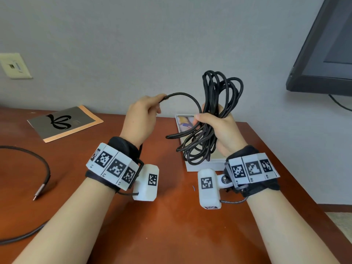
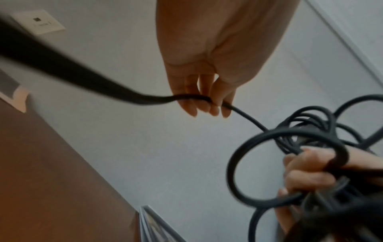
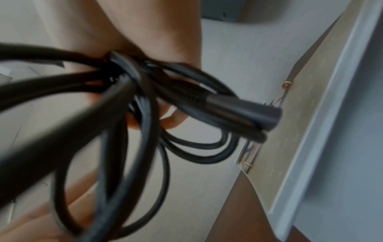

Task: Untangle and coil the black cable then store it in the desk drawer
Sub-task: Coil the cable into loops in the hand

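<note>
- Black cable (image 1: 213, 115) is held up over the desk (image 1: 171, 216), gathered into a loose bundle of loops in the right hand (image 1: 219, 128); the loops stand up toward 12 o'clock above the fist and hang toward 6 o'clock below it
- right hand is clenched around the middle of the bundle, fingers and thumb wrapped round the strands; in the right wrist view a dark plug end (image 3: 244, 113) sticks out of the bundle toward 3 o'clock
- left hand (image 1: 141, 119) sits at 9 o'clock from the bundle, well apart from the right hand; its fingertips (image 2: 204, 106) pinch a single strand that arcs over to the bundle
- from the left hand the strand runs on toward 9 o'clock in the left wrist view, blurred close to the lens
- a further length of cable (image 1: 34, 168) curves on the desk at 9 o'clock, ending in a metal plug (image 1: 39, 192); whether it is the same cable I cannot tell
- white box (image 1: 200, 164) lies on the desk under the hanging loops, not touching them as far as can be seen
- grey card folder (image 1: 62, 122) lies at 10 o'clock on the desk; a wall plate (image 1: 14, 65) sits on the wall above it; a dark monitor (image 1: 327, 48) hangs at 2 o'clock
</note>
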A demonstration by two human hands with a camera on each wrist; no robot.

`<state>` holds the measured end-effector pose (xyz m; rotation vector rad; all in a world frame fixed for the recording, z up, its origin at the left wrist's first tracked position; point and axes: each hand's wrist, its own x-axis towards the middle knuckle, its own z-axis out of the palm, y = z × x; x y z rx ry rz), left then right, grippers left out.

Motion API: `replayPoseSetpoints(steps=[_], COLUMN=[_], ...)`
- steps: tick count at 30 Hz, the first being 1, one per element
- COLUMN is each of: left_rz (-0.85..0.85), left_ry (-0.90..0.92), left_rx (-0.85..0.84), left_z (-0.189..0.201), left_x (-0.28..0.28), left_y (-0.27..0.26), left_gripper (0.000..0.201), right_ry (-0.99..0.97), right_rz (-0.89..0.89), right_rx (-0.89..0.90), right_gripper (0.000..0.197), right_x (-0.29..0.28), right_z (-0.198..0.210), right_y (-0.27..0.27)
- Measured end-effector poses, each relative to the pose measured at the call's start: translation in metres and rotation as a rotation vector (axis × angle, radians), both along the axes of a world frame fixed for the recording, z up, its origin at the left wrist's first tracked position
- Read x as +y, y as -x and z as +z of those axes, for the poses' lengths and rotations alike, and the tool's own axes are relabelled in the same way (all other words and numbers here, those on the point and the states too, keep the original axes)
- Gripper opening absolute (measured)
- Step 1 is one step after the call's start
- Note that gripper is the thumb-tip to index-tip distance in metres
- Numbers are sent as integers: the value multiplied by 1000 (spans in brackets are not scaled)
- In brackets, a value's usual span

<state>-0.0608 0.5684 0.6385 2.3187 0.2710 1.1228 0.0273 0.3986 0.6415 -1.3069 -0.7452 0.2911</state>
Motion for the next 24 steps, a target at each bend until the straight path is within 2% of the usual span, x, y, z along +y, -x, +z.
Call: replayPoseSetpoints(steps=[3, 8, 11, 13, 18, 21, 24], left_rz=[-38, -155, -191, -193, -144, -117, -101], left_ry=[-48, -86, -125, -137, -73, -13, 42], left_rx=[-128, -227, -237, -220, -119, 17, 110], left_z=[6, 15, 17, 17, 10, 3, -4], left_x=[-3, -16, -24, -25, -20, -16, -12], left_y=[2, 4, 3, 3, 1, -1, -3], left_gripper=[43, 42, 36, 32, 29, 25, 25], right_ry=[54, 109, 76, 58, -31, -118, -170], right_rz=[-8, -29, -76, -131, -282, -363, -400], right_rx=[14, 10, 127, 153, 238, 305, 352], right_gripper=[32, 30, 9, 5, 15, 5, 21], right_x=[3, 4, 5, 4, 0, -1, -2], right_z=[-5, -10, -13, -12, -10, -10, -10], right_y=[-1, -2, -4, -5, -15, -21, -25])
